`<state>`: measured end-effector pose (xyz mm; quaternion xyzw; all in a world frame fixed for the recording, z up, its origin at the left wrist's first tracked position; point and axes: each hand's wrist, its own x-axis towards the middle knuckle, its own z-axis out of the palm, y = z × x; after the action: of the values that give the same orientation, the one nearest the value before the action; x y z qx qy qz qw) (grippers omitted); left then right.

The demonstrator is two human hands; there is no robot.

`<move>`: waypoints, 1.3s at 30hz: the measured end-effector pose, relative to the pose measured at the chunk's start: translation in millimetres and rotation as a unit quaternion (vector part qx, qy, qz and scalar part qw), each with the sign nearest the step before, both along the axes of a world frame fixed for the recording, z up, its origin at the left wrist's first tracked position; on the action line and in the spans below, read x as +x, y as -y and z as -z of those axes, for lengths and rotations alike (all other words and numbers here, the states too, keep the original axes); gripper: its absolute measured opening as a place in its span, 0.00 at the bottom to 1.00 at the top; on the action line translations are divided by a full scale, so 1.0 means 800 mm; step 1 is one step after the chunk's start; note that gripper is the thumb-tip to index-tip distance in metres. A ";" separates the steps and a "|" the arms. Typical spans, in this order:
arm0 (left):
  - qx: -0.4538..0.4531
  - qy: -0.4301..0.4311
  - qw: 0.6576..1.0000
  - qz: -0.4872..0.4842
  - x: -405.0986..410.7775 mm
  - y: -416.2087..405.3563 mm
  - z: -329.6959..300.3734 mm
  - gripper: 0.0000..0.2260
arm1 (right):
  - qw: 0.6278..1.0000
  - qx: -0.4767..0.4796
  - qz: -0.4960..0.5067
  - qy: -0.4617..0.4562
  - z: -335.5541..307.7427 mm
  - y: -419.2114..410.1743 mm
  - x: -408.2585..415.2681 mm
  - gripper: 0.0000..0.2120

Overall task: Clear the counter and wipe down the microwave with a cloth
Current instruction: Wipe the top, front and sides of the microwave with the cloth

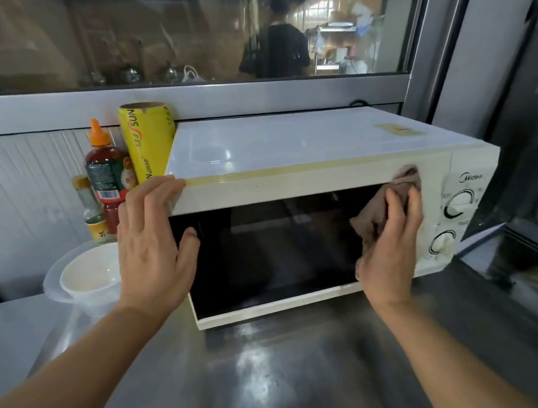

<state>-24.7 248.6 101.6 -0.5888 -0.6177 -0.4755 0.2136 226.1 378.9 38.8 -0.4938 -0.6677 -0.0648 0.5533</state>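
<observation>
Left hand [154, 246]: flat, fingers straight, bracing microwave [289, 156] left front corner.
Right hand [391, 245]: grasping cloth [379, 210] against door.
Left of microwave: sauce bottle [108, 172], wrap roll [148, 139], bowl [91, 274] on tabletop [275, 366].

Commercial kitchen: steel counter [275, 366], microwave [289, 156], sauce bottle [108, 172], pass-through window [181, 32].

Left hand [154, 243] flat, fingers spread, arm extended; right hand [391, 242] with fingers curled, pinching, forearm raised.
</observation>
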 end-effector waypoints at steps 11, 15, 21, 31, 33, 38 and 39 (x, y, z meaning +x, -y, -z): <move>-0.003 -0.007 1.000 0.008 0.003 0.005 -0.003 0.23 | 0.997 0.043 -0.047 0.039 0.016 0.079 -0.130 0.26; 0.007 0.002 1.000 0.005 0.008 0.003 -0.002 0.23 | 0.982 0.099 -0.099 0.127 0.029 0.095 -0.159 0.17; 0.008 -0.001 1.000 0.007 0.009 0.001 -0.001 0.22 | 0.981 0.111 -0.060 0.144 0.037 0.061 -0.108 0.24; 0.024 -0.003 1.000 0.003 0.005 -0.004 0.002 0.22 | 0.994 -0.077 0.066 -0.036 0.012 0.017 -0.042 0.42; 0.024 -0.002 1.000 0.004 0.003 -0.004 0.001 0.22 | 0.991 -0.087 0.060 -0.079 0.011 0.029 -0.068 0.42; 0.034 -0.013 0.999 0.012 0.002 -0.004 0.002 0.22 | 1.000 0.004 -0.021 0.000 0.046 0.075 -0.134 0.35; 0.036 -0.013 0.999 0.013 0.002 -0.004 0.002 0.22 | 0.999 0.014 -0.032 0.017 0.053 0.082 -0.143 0.33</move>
<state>-22.9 251.6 99.8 -0.5942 -0.5898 -0.4929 0.2367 111.8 312.9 -3.8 -0.4627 -0.6919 -0.0650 0.5503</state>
